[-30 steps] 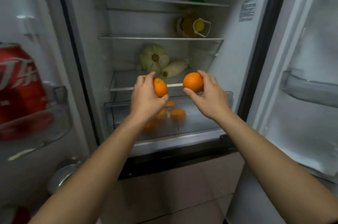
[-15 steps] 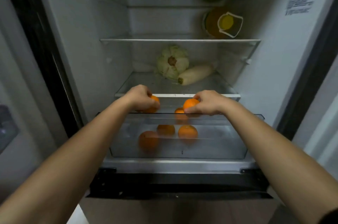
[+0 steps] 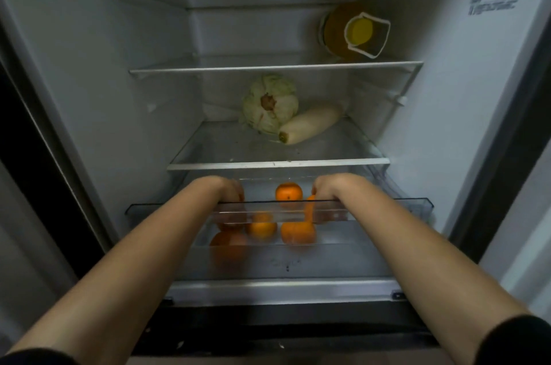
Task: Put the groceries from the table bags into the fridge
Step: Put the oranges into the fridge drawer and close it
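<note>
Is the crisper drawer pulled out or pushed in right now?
Pulled out. The clear drawer has its front rim forward of the glass shelf above it, and both hands reach down into its open top among the oranges.

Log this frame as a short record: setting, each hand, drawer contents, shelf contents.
setting: open fridge, clear crisper drawer pulled out
left hand: reaching into drawer, orange partly visible at fingers; grip unclear
right hand: reaching into drawer, orange at fingers; grip unclear
drawer contents: several loose oranges
shelf above drawer: cabbage, white radish
higher shelf: amber bottle on its side
</note>
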The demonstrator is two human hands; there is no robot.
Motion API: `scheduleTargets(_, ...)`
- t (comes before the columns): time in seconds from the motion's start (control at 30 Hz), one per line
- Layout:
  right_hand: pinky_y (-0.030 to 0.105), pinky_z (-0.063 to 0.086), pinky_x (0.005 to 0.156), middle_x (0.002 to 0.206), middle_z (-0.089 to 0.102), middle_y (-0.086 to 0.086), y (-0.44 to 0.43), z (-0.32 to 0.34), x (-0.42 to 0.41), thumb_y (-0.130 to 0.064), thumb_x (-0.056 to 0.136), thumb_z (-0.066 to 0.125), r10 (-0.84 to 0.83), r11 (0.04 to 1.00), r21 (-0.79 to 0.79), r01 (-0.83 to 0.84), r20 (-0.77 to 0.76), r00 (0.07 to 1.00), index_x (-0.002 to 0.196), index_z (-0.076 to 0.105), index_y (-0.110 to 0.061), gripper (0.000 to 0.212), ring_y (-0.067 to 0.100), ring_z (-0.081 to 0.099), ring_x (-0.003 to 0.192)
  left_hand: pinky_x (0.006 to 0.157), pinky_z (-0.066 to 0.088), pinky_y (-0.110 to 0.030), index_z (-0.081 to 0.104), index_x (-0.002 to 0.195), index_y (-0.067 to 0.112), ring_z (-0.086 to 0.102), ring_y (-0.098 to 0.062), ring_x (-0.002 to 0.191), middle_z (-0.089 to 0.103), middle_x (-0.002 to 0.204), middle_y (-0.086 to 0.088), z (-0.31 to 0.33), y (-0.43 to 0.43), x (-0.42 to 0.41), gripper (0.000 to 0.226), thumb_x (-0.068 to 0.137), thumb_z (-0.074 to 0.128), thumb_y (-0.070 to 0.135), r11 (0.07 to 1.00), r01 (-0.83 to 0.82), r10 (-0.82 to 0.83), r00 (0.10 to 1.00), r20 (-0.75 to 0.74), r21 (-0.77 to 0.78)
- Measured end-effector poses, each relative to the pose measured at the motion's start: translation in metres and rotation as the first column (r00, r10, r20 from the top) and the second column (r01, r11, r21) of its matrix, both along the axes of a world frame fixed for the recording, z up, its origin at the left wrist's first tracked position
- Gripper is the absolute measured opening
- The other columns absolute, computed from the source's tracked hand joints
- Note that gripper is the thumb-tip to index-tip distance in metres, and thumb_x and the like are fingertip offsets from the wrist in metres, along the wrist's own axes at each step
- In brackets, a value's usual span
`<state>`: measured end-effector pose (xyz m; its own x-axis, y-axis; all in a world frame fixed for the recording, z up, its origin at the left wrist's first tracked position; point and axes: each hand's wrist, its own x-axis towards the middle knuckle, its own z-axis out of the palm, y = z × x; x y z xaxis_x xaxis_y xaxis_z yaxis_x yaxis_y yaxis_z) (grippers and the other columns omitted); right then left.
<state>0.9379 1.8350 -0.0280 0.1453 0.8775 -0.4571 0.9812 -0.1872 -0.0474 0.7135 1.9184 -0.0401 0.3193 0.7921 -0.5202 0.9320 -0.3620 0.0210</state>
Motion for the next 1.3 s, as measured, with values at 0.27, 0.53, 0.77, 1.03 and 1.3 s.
scheduleTargets(0.27,0.037,0.060,0.081,0.084,0.074,0.007,0.004,0.000,0.001,-0.035,0.082,0.078,-0.043,0.998,-0.055,0.040,-0.047,0.998,0.084,0.074,-0.010,0.025,0.023,0.070,0.074,0.094,0.055,-0.040,0.067,0.121,0.016,0.067,-0.023,0.104,0.067,0.120,-0.005,0.002,-0.006,0.003,0.036,0.089,0.069,0.031,0.998,-0.023,0.017,0.995,0.099,0.056)
scheduleTargets(0.53,0.035,0.053,0.086,0.121,0.068,0.010,-0.027,0.012,-0.004,-0.033,0.094,0.057,-0.015,0.847,0.527,0.072,-0.111,0.994,0.124,0.067,-0.019,0.035,0.030,0.064,0.107,0.081,0.053,-0.038,0.069,0.110,0.023,0.063,-0.032,0.104,0.070,0.112,-0.009,0.029,-0.051,-0.008,0.027,0.093,0.052,0.035,0.793,-0.165,-0.116,0.904,0.411,0.587)
scheduleTargets(0.77,0.035,0.043,0.068,0.098,0.072,0.006,-0.090,-0.025,-0.037,-0.036,0.102,0.046,0.012,0.125,0.979,0.160,-0.162,0.987,0.103,0.070,-0.018,0.030,0.032,0.067,0.091,0.074,0.043,-0.040,0.069,0.093,0.015,0.061,-0.030,0.086,0.069,0.090,-0.006,-0.004,-0.130,-0.017,0.026,0.096,0.051,0.034,0.269,-0.456,-0.419,0.738,0.530,0.848)
scheduleTargets(1.03,0.053,0.005,0.123,0.157,0.031,0.021,-0.092,-0.115,-0.028,-0.056,0.099,0.040,-0.097,0.034,0.990,-0.133,0.136,0.986,0.148,0.039,-0.016,0.064,0.038,0.023,0.148,0.111,0.025,-0.057,0.067,0.119,0.007,0.054,-0.031,0.110,0.064,0.112,-0.015,-0.080,-0.119,-0.026,0.045,0.096,0.048,0.041,0.207,-0.347,-0.474,0.783,0.404,0.915)
scheduleTargets(1.3,0.054,0.013,0.123,0.157,0.033,0.019,-0.040,-0.105,-0.009,-0.045,0.098,0.050,-0.123,0.193,0.970,-0.146,0.171,0.977,0.146,0.042,-0.014,0.058,0.037,0.028,0.146,0.113,0.024,-0.053,0.060,0.127,0.007,0.051,-0.035,0.121,0.059,0.126,-0.017,-0.072,-0.066,-0.014,0.050,0.099,0.041,0.044,0.311,-0.262,-0.400,0.836,0.376,0.914)
